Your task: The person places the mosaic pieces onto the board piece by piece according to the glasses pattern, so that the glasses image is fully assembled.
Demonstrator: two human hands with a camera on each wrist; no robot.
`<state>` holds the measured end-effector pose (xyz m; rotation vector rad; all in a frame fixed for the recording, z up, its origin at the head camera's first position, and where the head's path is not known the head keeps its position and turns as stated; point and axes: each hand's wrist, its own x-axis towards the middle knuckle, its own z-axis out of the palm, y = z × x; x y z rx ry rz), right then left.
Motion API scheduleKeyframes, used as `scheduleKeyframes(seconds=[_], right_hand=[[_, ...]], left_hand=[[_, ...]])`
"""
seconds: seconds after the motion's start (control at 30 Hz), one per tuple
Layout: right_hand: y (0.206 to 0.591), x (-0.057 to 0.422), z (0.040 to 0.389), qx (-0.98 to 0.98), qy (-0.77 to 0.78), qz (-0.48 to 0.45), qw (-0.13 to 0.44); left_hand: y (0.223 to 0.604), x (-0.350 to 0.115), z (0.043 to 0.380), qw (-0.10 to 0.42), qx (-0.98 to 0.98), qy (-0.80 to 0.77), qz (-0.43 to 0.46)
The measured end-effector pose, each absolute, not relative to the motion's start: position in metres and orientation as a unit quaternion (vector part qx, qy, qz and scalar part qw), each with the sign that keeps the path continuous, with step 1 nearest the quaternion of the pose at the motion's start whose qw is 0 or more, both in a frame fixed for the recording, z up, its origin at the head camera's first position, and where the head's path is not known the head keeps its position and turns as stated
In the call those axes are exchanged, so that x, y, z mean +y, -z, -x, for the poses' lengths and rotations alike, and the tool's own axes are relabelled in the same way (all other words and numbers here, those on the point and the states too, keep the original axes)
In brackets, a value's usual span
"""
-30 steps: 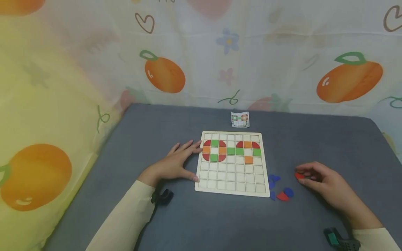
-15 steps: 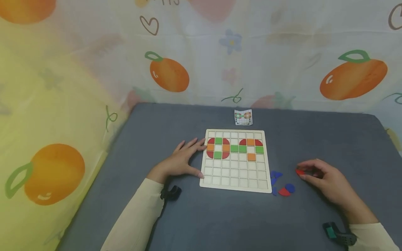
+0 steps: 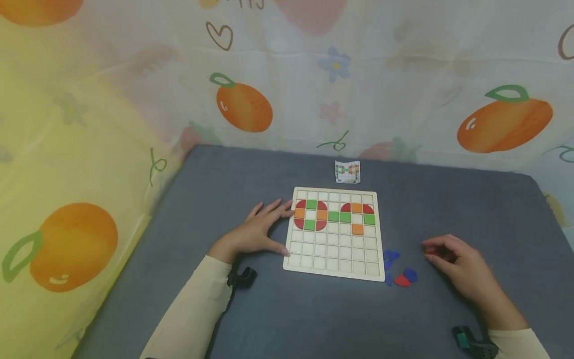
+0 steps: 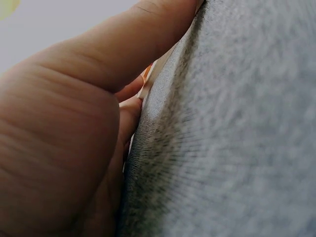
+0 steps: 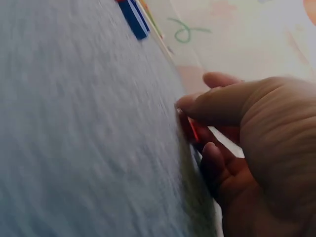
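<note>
Head view, left to right. Left hand [image 3: 256, 232], left of centre: fingers spread, gripping nothing, thumb and fingertips at the left edge of the wooden grid board [image 3: 333, 239], mid-frame. Risk: if that hand pushes sideways the board could slide, since I see nothing backing its right side; if it lifts off, I'd guess the board could shift under a press. Upper left of the board: ring of 4 red corner tiles, 2 green, 2 orange, all looking seated. Upper right group has 2 red tiles along its top; its 2 lower corners are bare. A brush there could pop the orange square [image 3: 357, 229] between them, as it looks thin. Pattern card [image 3: 347, 172] sits beyond the board, upper middle. Blue pieces [image 3: 388, 264] crowd the board's right edge; can't tell if touching. A low pass by the other hand could sweep them, plus the red wedge [image 3: 402, 281] and blue disc [image 3: 410, 274] just beside. Right hand [image 3: 462, 267], right of frame: pinching a red piece [image 5: 191, 129], seen edge-on in the right wrist view. Its orientation is mostly hidden; turned wrong, its curve likely won't seat. Loose pinch could drop it.
</note>
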<state>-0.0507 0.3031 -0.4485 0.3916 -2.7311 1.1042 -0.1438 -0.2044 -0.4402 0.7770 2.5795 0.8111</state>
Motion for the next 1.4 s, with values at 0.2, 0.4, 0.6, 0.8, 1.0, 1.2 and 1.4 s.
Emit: scheduleKeyframes(seconds=[0.2,0.4,0.6,0.8,1.0,1.2,1.4], right_hand=[[0.450,0.310,0.048,-0.928,-0.344,-0.125,0.069],[0.443,0.327,0.046,-0.945,-0.317,-0.085,0.014],[0.437,0.321,0.048,-0.942,-0.329,-0.066,-0.003],[0.438,0.301,0.046,-0.915,-0.398,-0.069,0.024],[0.430,0.264,0.050,-0.879,-0.471,-0.071,0.011],[0.415,0.224,0.065,-0.866,-0.494,-0.070,-0.027],[0.407,0.190,0.086,-0.862,-0.498,-0.069,-0.068]], left_hand=[[0.440,-0.205,0.144,0.171,0.904,-0.284,-0.270],[0.440,-0.205,0.143,0.166,0.904,-0.287,-0.268],[0.440,-0.205,0.145,0.166,0.905,-0.287,-0.266],[0.438,-0.204,0.145,0.167,0.905,-0.288,-0.264],[0.438,-0.204,0.143,0.172,0.906,-0.286,-0.261],[0.438,-0.207,0.142,0.170,0.904,-0.291,-0.261],[0.437,-0.205,0.142,0.171,0.901,-0.291,-0.271]])
